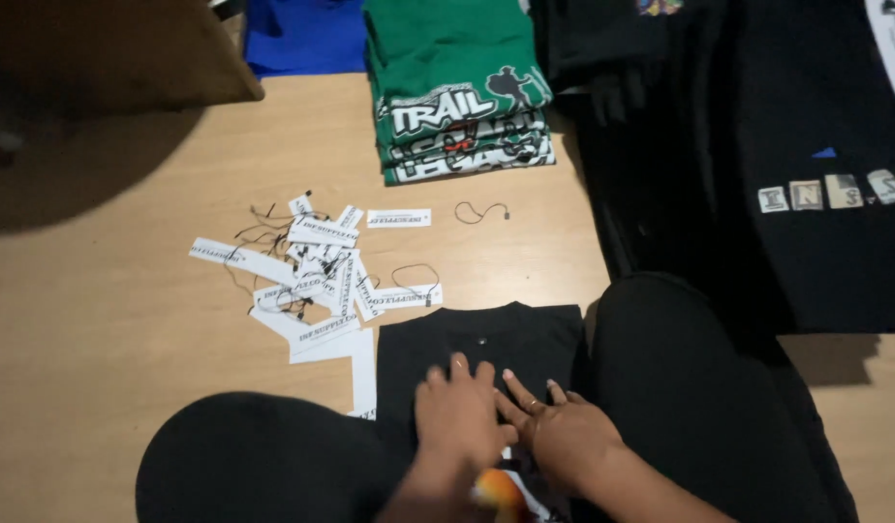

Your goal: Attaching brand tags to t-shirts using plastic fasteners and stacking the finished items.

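I see left hand (459, 412) and right hand (564, 436), fingers flat and spread, holding nothing, pressing the folded black shirt (481, 344) on the near floor. Risk, I judge: a sliding sleeve drags the loose paper tags (312, 281) lying just left.

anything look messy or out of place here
Yes: the white paper tags with black strings lie in a loose, overlapping heap on the wooden floor, and one black string loop lies apart by the neat stack of green shirts. The hands lie flat on a folded black shirt.
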